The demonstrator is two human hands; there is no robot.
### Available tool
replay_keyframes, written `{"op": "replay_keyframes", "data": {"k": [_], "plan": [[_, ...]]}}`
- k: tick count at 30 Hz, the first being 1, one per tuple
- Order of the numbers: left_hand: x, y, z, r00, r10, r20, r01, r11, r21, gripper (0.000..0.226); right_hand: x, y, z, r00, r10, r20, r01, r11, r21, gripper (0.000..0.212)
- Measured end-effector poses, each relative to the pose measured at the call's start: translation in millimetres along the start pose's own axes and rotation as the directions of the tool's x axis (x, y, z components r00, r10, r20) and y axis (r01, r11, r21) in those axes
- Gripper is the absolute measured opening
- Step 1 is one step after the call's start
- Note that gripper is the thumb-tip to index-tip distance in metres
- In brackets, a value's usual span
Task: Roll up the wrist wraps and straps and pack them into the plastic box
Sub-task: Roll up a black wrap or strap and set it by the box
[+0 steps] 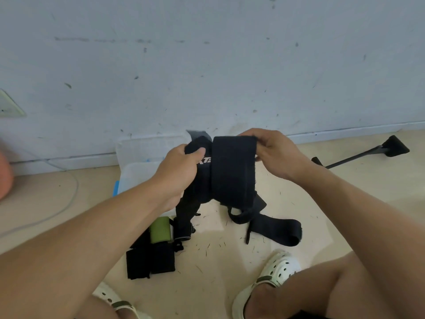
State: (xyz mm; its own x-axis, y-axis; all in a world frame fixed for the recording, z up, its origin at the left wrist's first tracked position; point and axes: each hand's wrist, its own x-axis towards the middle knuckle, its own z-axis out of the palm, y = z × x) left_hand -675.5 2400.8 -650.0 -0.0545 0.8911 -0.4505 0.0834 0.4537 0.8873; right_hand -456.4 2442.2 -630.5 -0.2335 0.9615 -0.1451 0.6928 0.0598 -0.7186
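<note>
Both hands, left hand and right hand, grip the black wrist wrap above the plastic box, taut for rolling.

A plain room indoors, perhaps a home or small gym corner: a scuffed pale wall with baseboard, a beige floor littered with bits, a wall socket, a thin cable, and the person's white clogs

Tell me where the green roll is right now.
In the head view, the green roll lies on the floor under the left forearm, atop the black wraps, just in front of the plastic box.
</note>
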Motion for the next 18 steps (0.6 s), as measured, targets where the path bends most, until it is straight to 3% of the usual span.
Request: {"op": "replay_keyframes", "data": {"k": [6, 10, 14, 18], "plan": [[4, -1, 0, 0.99, -0.005, -0.139, 0.006, 1.0, 0.005, 0.02, -8, -11, -9, 0.974, 0.032, -0.226, -0.007, 0.994, 0.107, 0.024], [0, 1, 4, 0.978, 0.117, -0.174, -0.097, 0.988, 0.124, 0.028, -8, -15, -6, 0.948, 0.06, -0.313, -0.033, 0.995, 0.089, 0.025], [-9, 1, 12, 0.967, 0.225, -0.12, -0.2, 0.962, 0.187, 0.025, -4, -16, 0, 0.938, 0.17, -0.301, -0.124, 0.978, 0.168, 0.026], [-20, 2, 19, 0.982, 0.188, 0.005, -0.186, 0.966, 0.18, 0.019, -4, -14, 6, 0.937, 0.237, -0.258, -0.194, 0.964, 0.181, 0.018]]}}
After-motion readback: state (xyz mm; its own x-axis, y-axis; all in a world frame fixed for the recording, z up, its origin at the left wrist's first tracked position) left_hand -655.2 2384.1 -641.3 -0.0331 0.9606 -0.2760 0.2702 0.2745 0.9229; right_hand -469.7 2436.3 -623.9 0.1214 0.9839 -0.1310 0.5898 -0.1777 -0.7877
